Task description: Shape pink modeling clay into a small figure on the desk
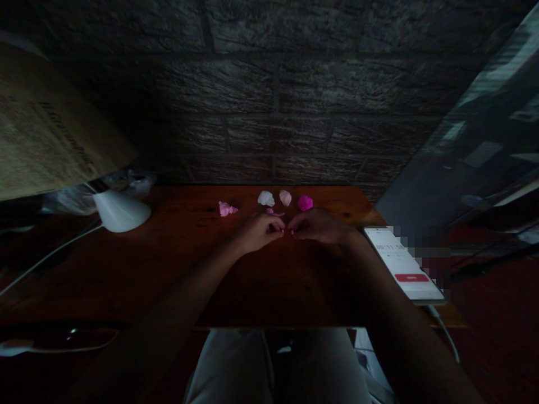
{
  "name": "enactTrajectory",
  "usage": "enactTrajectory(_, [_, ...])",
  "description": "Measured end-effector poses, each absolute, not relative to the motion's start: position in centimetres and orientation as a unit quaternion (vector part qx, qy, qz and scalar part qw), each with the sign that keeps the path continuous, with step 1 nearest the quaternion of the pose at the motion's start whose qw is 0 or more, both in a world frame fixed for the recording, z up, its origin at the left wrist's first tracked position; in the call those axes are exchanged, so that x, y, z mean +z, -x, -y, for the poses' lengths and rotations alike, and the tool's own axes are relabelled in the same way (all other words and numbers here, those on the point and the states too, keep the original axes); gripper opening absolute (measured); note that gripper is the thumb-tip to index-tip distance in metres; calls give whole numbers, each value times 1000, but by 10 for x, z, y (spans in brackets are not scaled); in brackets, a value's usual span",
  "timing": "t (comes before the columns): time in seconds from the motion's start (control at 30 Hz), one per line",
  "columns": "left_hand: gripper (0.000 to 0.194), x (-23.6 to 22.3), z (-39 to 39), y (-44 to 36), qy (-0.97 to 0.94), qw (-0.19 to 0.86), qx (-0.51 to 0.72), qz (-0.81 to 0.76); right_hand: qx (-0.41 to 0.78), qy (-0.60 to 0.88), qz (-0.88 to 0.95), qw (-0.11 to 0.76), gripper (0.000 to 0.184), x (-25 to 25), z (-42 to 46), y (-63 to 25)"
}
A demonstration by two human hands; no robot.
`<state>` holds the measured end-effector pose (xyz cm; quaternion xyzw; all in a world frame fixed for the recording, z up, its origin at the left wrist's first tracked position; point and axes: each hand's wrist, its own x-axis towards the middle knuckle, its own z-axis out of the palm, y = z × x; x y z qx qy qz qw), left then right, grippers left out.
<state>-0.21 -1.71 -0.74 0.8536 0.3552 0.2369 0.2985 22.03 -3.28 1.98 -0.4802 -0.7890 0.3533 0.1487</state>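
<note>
My left hand (259,232) and my right hand (319,225) face each other low over the wooden table, fingertips pinched with a narrow gap between them. A tiny pink spot shows at each set of fingertips, too small to name. Just behind the hands lies a thin pink piece (275,212), partly hidden by the left fingers. Beyond it sit a white crumpled lump (265,198), a pale pink lump (285,197) and a bright magenta lump (305,202). Off to the left is another pink crumpled lump (227,209). They look soft, like modelling dough, but the dim light hides their texture.
A phone (402,264) with a lit timer screen and a cable lies at the table's right edge. On the left stand a white lamp base (120,210) and a large brown paper bag (54,123). A brick-patterned wall (273,95) rises behind the table (261,292).
</note>
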Motion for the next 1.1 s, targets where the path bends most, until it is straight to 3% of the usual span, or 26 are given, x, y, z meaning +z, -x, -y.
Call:
enactTrajectory(0.33, [18,-1,11,13,-844,326,236,-354,383,466,782,156,26,19,31,-225])
enactTrajectory(0.5, [19,10,0,32,-803,228,354,-423,338,485,788,173,18,23,30,-230])
enactTrajectory(0.67, [20,12,-1,35,-821,170,297,-457,224,538,782,222,22,16,26,-228])
enactTrajectory(0.93, [25,31,-11,74,-725,42,292,-622,218,540,770,259,22,17,28,-224])
enactTrajectory(1.1, [35,33,-13,90,-733,69,179,-653,215,539,773,258,23,22,32,-222])
